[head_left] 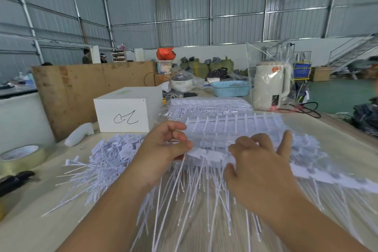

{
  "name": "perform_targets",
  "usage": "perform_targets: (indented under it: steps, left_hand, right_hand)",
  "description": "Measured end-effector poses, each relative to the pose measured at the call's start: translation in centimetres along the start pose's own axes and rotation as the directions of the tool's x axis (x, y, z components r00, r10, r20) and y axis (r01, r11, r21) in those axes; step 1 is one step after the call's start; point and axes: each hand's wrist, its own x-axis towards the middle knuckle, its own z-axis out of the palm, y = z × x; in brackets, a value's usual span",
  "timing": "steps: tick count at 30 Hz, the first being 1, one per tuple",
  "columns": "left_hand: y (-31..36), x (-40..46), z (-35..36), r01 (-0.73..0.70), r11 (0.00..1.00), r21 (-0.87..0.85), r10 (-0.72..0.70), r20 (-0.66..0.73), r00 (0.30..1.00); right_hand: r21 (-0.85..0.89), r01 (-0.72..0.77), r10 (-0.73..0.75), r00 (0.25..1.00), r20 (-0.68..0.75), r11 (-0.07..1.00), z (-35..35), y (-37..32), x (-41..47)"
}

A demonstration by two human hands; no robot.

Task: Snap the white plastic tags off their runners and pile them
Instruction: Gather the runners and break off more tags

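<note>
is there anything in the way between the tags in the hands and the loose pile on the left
Nothing visible blocks it. The left hand and right hand are already on the white plastic tag runners, and the pile of loose white tags lies right beside the left hand on the table, with no object between.

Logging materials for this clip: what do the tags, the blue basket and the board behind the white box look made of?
Tags: white plastic, thin moulded stems, matte. Blue basket: plastic, going by its moulded lattice wall and slight sheen. Board: probably plywood, unfinished brown with grain and stains.
</note>
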Motion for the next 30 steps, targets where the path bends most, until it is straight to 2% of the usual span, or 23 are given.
perform_targets:
  steps: [2, 4, 7, 10, 13, 16, 18, 23, 27, 30]
  left_hand:
    - [0.1, -0.2, 0.7, -0.057, 0.998, 0.001, 0.057, 0.041, 0.998]
    - [0.1, -0.6, 1.5, -0.107, 0.994, -0.005, 0.107, 0.098, 0.989]
    - [0.2, -1.0, 2.3, -0.167, 0.986, 0.021, 0.162, 0.166, 0.973]
    - [0.1, -1.2, 2.3, -0.155, 0.988, -0.020, 0.156, 0.199, 0.968]
    - [0.4, -1.2, 2.1, -0.046, 0.996, -0.081, 0.061, 0.193, 0.979]
    - [0.4, -1.0, 1.6, -0.055, 0.981, 0.184, 0.023, 0.173, 0.985]
    - [0.3, -1.1, 1.4, -0.063, 0.952, 0.298, -0.010, 0.236, 0.972]
    - [0.5, -1.2, 1.0, -0.030, 0.966, 0.258, -0.050, 0.298, 0.953]
    - [0.8, -1.3, 0.7, 0.056, 0.973, 0.223, -0.153, 0.446, 0.882]
    - [0.4, -1.2, 1.2, 0.068, 0.979, 0.193, -0.146, 0.426, 0.893]
  right_hand:
    - [0.071, 0.059, -0.058, 0.998, -0.023, 0.996, 0.2, -0.4, -0.1]
    - [0.252, 0.144, -0.137, 0.990, -0.043, 0.957, 0.4, -1.0, -0.4]
    - [0.514, 0.232, -0.228, 0.971, -0.074, 0.826, 0.6, -1.6, -0.9]
    - [0.643, 0.282, -0.253, 0.957, -0.140, 0.712, 1.3, -1.2, -0.5]
    - [0.657, 0.326, -0.261, 0.945, -0.199, 0.679, 1.5, -0.5, 0.0]
    - [0.691, 0.333, -0.252, 0.942, -0.221, 0.641, 1.5, -0.1, 0.2]
    - [0.708, 0.336, -0.254, 0.941, -0.224, 0.621, 1.6, 0.0, 0.3]
    - [0.723, 0.354, -0.300, 0.931, -0.209, 0.593, 1.4, 0.2, 0.3]
    - [0.727, 0.377, -0.338, 0.918, -0.209, 0.574, 1.0, 0.3, 0.0]
    - [0.721, 0.366, -0.327, 0.923, -0.202, 0.588, 1.1, 0.5, 0.2]
